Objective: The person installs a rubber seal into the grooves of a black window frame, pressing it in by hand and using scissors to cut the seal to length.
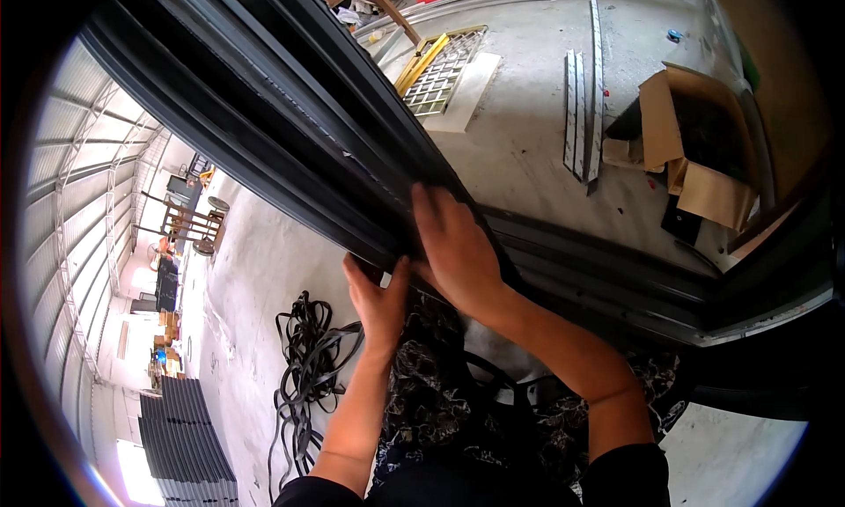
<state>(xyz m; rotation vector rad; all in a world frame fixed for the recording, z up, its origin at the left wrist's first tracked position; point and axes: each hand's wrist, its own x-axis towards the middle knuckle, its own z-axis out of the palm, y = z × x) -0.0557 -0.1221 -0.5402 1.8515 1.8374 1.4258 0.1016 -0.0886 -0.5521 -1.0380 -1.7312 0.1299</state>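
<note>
A large black frame [304, 124] with long grooved profiles slants down from the upper left to a corner in front of me. My left hand [374, 304] grips the outer edge near that corner, thumb and forefinger on either side of it. Across the grooves just above the corner lies my right hand [459, 252], its fingers bent over the profile and its thumb close to the left one. Whether a thin strip is under the fingers is hidden. The frame's lower bar [598, 265] runs off to the right.
A tangle of black strips [308, 357] lies on the concrete floor at left. Right of the frame are an open cardboard box [704, 146], some metal strips [584, 111] and a lattice panel [444, 76]. Far left stand a cart [189, 225] and stacked dark profiles [185, 437].
</note>
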